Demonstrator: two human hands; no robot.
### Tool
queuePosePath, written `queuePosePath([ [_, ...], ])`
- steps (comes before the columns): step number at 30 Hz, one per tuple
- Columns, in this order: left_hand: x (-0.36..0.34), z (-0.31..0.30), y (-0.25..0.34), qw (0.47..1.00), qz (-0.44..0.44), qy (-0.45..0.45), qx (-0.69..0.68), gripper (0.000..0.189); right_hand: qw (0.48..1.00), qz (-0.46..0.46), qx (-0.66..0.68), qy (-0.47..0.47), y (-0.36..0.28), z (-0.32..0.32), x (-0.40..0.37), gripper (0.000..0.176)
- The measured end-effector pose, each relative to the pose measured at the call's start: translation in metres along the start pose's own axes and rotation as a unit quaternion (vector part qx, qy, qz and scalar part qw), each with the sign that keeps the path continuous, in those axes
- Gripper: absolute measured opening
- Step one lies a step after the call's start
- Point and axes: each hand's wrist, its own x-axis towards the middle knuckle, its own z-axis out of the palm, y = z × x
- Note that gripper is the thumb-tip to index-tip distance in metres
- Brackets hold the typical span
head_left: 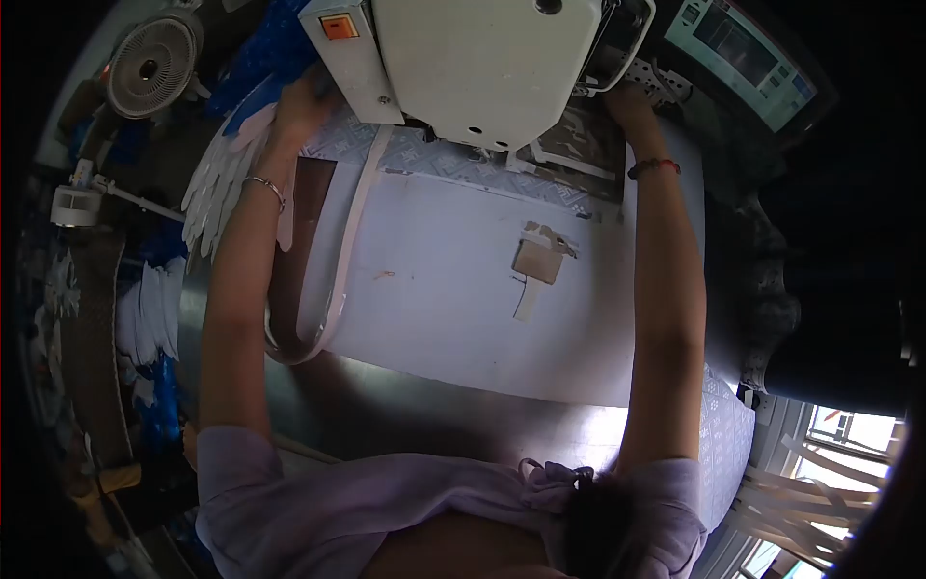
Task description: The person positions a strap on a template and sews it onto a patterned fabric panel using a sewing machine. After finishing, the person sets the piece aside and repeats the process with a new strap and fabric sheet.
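Note:
Both arms reach forward to either side of a large white machine head. My left hand is at the left of its side box with the orange switch, above a grey patterned sheet. Its fingers are dark and partly hidden. On the right, my right hand is beside a perforated metal part; its fingers cannot be made out. The sheet runs under the machine head. A long pale strip hangs from the machine over the white work surface and curls at the front.
Pale elongated cut pieces hang by my left forearm. A small brown patch with a pale tab lies on the surface. At the upper right is a lit screen; a fan stands upper left. Strips hang lower right.

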Motion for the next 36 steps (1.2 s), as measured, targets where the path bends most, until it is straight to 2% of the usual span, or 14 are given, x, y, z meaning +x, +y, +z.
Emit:
queuePosePath([
  [1, 0.000, -0.003, -0.001, 0.999, -0.016, -0.008, 0.036, 0.054, 0.999, -0.032, -0.011, -0.025, -0.005, -0.004, -0.003, 0.042],
  [2, -0.001, -0.001, -0.004, 0.999, -0.009, -0.015, 0.032, 0.054, 0.999, -0.022, -0.014, -0.023, -0.012, -0.017, -0.010, 0.042],
  [4, -0.002, 0.004, -0.008, 1.000, -0.005, 0.010, -0.012, 0.053, 0.990, -0.015, -0.065, -0.121, -0.024, -0.047, -0.034, 0.035],
  [5, -0.002, 0.006, -0.011, 1.000, -0.001, 0.006, -0.018, 0.053, 0.990, -0.008, -0.069, -0.120, -0.026, -0.055, -0.051, 0.035],
  [7, -0.003, 0.010, -0.017, 1.000, -0.012, 0.007, -0.011, 0.052, 0.994, -0.060, -0.060, 0.073, -0.034, -0.070, -0.092, 0.028],
  [9, -0.006, 0.008, -0.015, 0.999, -0.007, 0.003, -0.050, 0.052, 0.996, -0.057, -0.049, 0.049, -0.058, -0.087, -0.138, 0.024],
  [11, -0.008, 0.008, -0.015, 0.996, -0.001, 0.002, -0.085, 0.052, 0.998, -0.031, -0.049, -0.018, -0.083, -0.093, -0.186, 0.026],
  [13, -0.010, 0.009, -0.015, 0.996, -0.001, 0.012, -0.092, 0.051, 0.989, -0.080, -0.116, -0.050, -0.088, -0.083, -0.225, 0.031],
  [15, -0.013, 0.006, -0.011, 0.997, 0.013, 0.021, -0.077, 0.051, 0.985, -0.097, -0.140, -0.036, -0.096, -0.072, -0.246, 0.034],
  [19, -0.011, 0.009, -0.020, 0.998, 0.039, 0.046, -0.015, 0.048, 0.977, -0.128, -0.173, -0.011, -0.094, -0.062, -0.251, 0.039],
  [23, -0.005, 0.013, -0.037, 0.999, 0.023, 0.013, -0.020, 0.047, 0.975, -0.131, -0.179, -0.012, -0.092, -0.061, -0.253, 0.039],
  [25, -0.005, 0.012, -0.041, 0.999, 0.030, -0.001, 0.023, 0.045, 0.975, -0.132, -0.179, -0.005, -0.093, -0.060, -0.254, 0.039],
  [28, -0.008, 0.010, -0.036, 0.998, 0.035, 0.005, -0.047, 0.045, 0.975, -0.130, -0.180, -0.002, -0.092, -0.059, -0.254, 0.039],
  [36, -0.007, 0.008, -0.033, 0.999, 0.030, 0.003, -0.035, 0.045, 0.974, -0.132, -0.182, -0.007, -0.090, -0.060, -0.253, 0.039],
])
